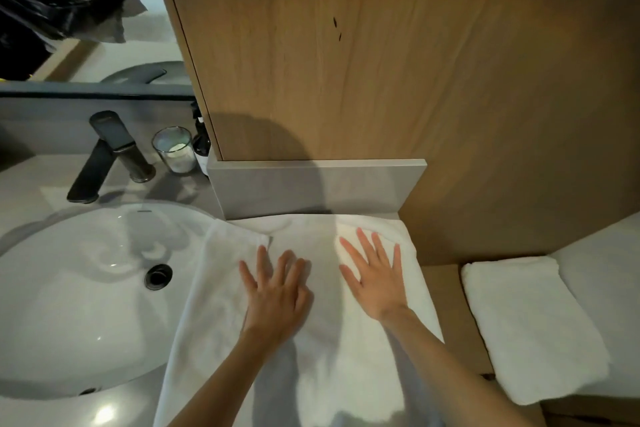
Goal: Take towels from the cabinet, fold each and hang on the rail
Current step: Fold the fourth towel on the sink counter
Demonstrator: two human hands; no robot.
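Note:
A white towel (322,350) lies spread on the counter to the right of the sink, its left edge reaching over the basin rim. My left hand (277,291) presses flat on the towel's middle with fingers spread. My right hand (375,274) lies flat on the towel's right part, fingers straight and apart. A second white towel (530,326), folded, rests on a lower surface at the right. The wooden cabinet (381,52) rises directly behind the counter, its front shut. No rail is in view.
A white sink basin (69,305) with a drain fills the left. Behind it stand a dark faucet (107,156), a glass tumbler (175,149) and a dark bottle (201,144). A mirror (86,10) is at top left. A grey ledge (311,187) backs the counter.

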